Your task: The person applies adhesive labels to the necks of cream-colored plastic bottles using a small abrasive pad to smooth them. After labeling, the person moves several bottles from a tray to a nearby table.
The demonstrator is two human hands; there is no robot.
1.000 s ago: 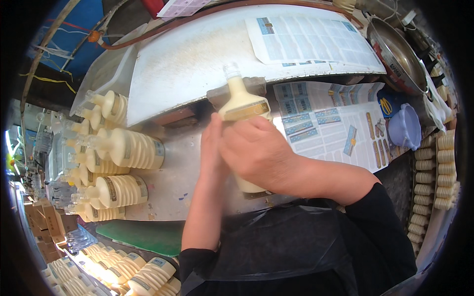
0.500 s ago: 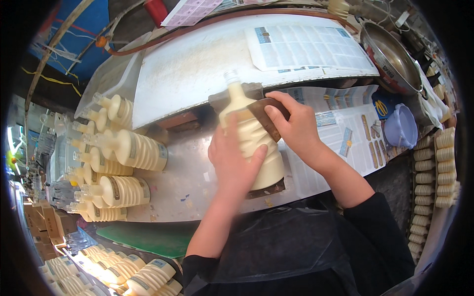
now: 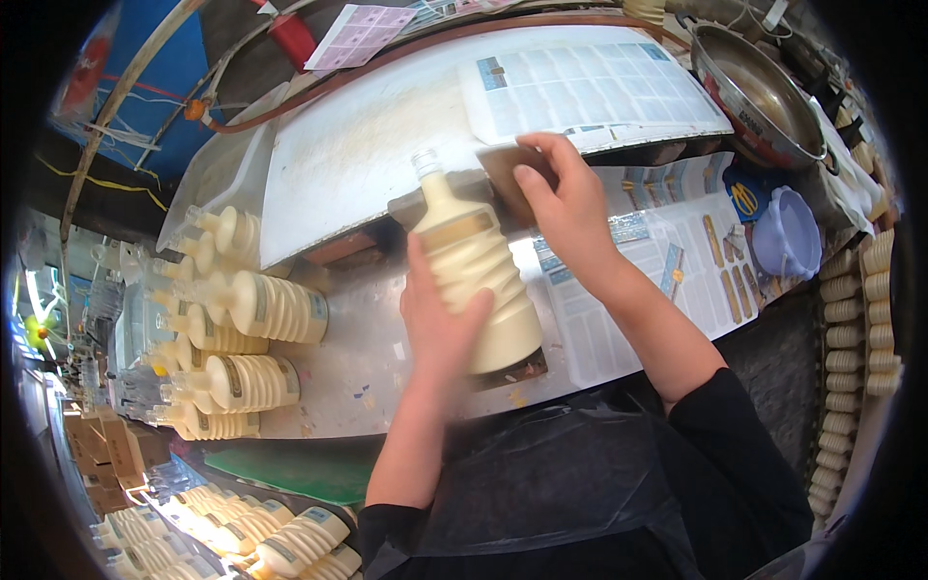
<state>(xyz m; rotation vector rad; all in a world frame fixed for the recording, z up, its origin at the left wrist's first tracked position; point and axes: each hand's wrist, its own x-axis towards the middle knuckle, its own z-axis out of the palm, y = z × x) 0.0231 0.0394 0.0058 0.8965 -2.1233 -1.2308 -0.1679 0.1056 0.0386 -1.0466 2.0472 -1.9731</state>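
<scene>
A cream-coloured bottle [image 3: 498, 300] with a clear neck and spiral ridges lies on its side in front of me, its neck resting in a dark notched block [image 3: 406, 207]. My left hand [image 3: 437, 324] is wrapped around the bottle's left side, with the thumb across its ridges. A brownish-gold label band [image 3: 459, 228] crosses its shoulder. My right hand [image 3: 570, 208] pinches a flat brown scraper [image 3: 507, 177], which is held up to the right of the bottle's shoulder, apart from it.
Several similar bottles [image 3: 275, 307] lie stacked at the left. A label sheet [image 3: 590, 87] lies on the white board [image 3: 338, 135]; another printed sheet [image 3: 619, 338] is at the right, near a purple bucket [image 3: 785, 234] and a metal pan [image 3: 754, 82]. More bottles [image 3: 300, 541] lie lower left.
The scraper has lifted off the bottle's shoulder and moved a little up and away with my right hand. My left hand has shifted down the bottle's left side, uncovering the label band.
</scene>
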